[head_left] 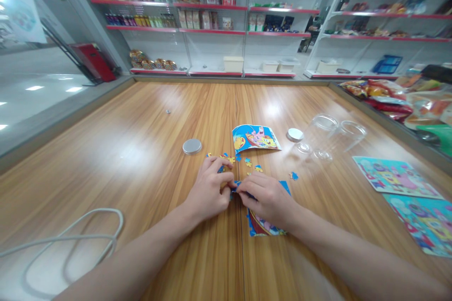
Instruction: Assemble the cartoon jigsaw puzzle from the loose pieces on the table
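A partly assembled jigsaw puzzle (263,225) with a blue border lies on the wooden table, half covered by my right hand (266,197). The fingers of that hand pinch a small blue puzzle piece (237,184) near the puzzle's upper left corner. My left hand (212,188) is curled, its thumb and index fingertip meeting at the same spot. Loose blue and yellow pieces (258,168) lie scattered just beyond both hands, some partly hidden by my left fingers. Behind them rests a curled picture card (256,138) with cartoon figures in a boat.
A grey round lid (192,146) sits left of the card. To the right are a white lid (295,134) and clear jars (323,127). Two cartoon sheets (399,176) overlap at the right. A white cable (118,225) loops at the left. Stocked shelves (212,7) stand behind.
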Demonstrator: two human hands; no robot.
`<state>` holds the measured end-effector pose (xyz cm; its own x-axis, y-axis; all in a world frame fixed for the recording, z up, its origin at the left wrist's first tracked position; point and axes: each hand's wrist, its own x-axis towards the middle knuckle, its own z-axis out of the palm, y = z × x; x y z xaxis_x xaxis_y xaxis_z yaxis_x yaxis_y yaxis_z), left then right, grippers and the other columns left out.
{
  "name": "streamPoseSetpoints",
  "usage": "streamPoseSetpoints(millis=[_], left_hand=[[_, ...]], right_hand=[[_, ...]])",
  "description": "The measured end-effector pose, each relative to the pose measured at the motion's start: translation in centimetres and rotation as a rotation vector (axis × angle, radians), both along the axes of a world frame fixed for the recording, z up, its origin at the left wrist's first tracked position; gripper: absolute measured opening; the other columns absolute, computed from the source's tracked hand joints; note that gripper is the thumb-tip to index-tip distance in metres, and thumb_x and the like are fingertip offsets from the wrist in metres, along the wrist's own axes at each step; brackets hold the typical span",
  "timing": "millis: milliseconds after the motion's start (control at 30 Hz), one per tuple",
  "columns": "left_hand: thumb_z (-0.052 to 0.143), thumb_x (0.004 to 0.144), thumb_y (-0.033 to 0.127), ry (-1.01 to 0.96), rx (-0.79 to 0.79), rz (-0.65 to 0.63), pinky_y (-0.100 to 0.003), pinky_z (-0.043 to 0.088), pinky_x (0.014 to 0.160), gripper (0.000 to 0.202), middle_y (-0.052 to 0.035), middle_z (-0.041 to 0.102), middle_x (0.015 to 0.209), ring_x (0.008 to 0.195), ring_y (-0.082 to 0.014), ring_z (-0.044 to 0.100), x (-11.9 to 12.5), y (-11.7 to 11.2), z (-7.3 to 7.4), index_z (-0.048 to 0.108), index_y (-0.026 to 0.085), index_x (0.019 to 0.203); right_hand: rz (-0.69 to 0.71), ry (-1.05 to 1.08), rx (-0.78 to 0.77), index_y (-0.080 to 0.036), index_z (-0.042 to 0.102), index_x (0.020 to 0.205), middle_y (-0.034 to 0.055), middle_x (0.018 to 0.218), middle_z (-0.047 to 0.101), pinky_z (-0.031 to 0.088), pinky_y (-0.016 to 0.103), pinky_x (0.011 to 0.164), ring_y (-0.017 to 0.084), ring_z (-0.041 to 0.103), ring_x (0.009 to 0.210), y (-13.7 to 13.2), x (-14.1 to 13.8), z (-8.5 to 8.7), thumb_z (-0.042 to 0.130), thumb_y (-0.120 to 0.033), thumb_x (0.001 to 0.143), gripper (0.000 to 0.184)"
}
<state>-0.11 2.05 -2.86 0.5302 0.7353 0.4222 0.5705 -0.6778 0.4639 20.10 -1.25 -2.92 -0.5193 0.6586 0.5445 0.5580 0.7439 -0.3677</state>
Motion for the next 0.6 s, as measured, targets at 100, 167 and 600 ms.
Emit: streamPoseSetpoints(millis=[100, 167, 600], left_hand=[[0.057, 0.073, 0.001, -0.003, 0.01, -0.001, -0.052, 0.044, 0.102, 0.021, -0.007, 0.06, 0.116, 0.117, -0.0294, 0.048, 0.0, -0.01, -0.05, 0.068, 0.019, 0.069], [0.057, 0.073, 0.001, -0.006, 0.012, 0.002, -0.051, 0.045, 0.1, 0.021, -0.0071, 0.06, 0.116, 0.116, -0.0295, 0.048, 0.0, -0.05, -0.03, 0.068, 0.019, 0.069], [0.059, 0.075, 0.001, -0.018, -0.003, -0.001, -0.051, 0.044, 0.103, 0.02, -0.0075, 0.059, 0.117, 0.118, -0.0288, 0.048, -0.06, -0.1, -0.12, 0.069, 0.019, 0.071]], right_hand=[[0.024, -0.009, -0.006, -0.019, 0.064, 0.088, 0.0056, 0.083, 0.069, 0.052, 0.031, 0.073, 0.018, 0.062, 0.078, -0.04, 0.15, 0.07, 0.052, -0.013, 0.094, 0.015], [0.023, -0.001, -0.015, -0.018, 0.065, 0.088, 0.0056, 0.084, 0.07, 0.052, 0.031, 0.074, 0.018, 0.062, 0.079, -0.13, 0.18, 0.08, 0.053, -0.012, 0.094, 0.014], [-0.189, 0.223, -0.22, -0.02, 0.065, 0.082, 0.0005, 0.078, 0.067, 0.048, 0.026, 0.067, 0.015, 0.062, 0.072, -0.23, 0.09, 0.46, 0.063, -0.013, 0.085, 0.008]])
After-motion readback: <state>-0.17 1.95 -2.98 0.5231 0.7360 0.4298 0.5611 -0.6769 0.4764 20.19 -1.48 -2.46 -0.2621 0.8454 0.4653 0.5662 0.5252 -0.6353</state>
